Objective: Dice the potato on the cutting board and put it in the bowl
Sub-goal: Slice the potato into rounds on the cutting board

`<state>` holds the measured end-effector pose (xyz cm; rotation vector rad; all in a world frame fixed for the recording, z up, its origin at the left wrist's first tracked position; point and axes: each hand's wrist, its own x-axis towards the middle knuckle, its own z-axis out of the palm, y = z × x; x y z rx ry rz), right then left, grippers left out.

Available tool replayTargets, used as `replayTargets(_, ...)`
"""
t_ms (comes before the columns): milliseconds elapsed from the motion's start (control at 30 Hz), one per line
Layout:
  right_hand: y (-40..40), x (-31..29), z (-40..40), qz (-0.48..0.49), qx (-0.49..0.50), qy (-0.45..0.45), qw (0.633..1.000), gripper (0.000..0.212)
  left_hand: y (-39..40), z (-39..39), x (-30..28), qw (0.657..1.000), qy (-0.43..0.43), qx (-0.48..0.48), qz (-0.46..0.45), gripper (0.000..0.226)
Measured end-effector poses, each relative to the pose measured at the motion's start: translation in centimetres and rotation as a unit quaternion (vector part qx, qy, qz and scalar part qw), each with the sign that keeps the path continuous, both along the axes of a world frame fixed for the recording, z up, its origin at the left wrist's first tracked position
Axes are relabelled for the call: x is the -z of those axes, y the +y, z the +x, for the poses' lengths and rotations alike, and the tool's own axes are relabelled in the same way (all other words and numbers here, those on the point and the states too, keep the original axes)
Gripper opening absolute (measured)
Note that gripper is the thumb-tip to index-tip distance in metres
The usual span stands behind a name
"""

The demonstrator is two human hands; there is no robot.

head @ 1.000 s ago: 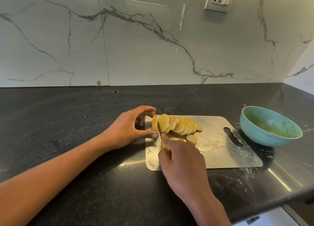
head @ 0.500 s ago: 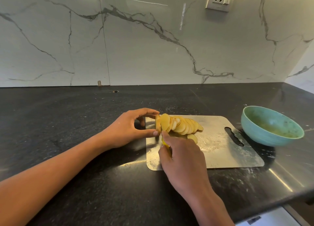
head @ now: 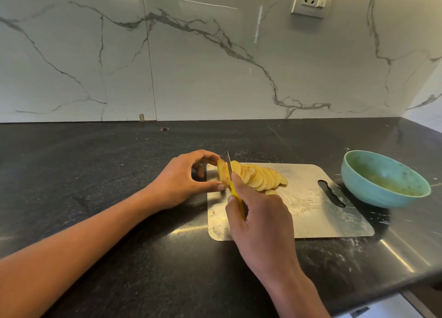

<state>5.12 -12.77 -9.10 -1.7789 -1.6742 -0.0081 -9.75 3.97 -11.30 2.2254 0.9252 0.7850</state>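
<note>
The potato (head: 253, 176) is lying at the left end of the board (head: 311, 212), just right of the frame's centre, already cut into thin rounds that are leaning on one another in a fanned row trailing toward the right, with only a small end piece (head: 222, 174) left uncut at the row's left. That end piece is being pinched between the thumb and fingertips of the left hand (head: 184, 181), and it looks firm but small, wet and slippery, so the hold is best kept on its rounded outer side with the fingertips tucked back from the edge. The right hand (head: 260, 224) is gripping the yellow handle of the knife (head: 229, 171), forefinger stretched along the top, and the blade is standing upright between the end piece and the first slice. The slices are probably light, stiff enough to snap, and starchy enough to cling and slide, so dicing them will likely go best with a few laid flat in a stack and pressed from above. The board is metal, smeared and shiny, and may skid on the dark counter (head: 95, 198). The bowl (head: 382, 174), teal with some residue inside, is sitting at the right of the frame, just beyond the board's far right corner.
</note>
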Motion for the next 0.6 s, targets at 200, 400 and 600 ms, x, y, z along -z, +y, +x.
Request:
replayTargets(200,0.1,0.21,0.04,0.004,-0.005,-0.006,1.0,0.049,-0.02,0.02,-0.02,1.0,0.0,0.007,0.002,0.066)
replayTargets(400,-0.1,0.42,-0.02,-0.002,-0.007,-0.026,1.0,0.05,0.09,0.07,0.03,1.0,0.009,0.005,0.008,0.065)
replayTargets(600,-0.5,0.42,-0.11,0.011,0.003,-0.026,1.0,0.049,0.02,0.19,0.06,1.0,0.007,0.0,0.007,0.064)
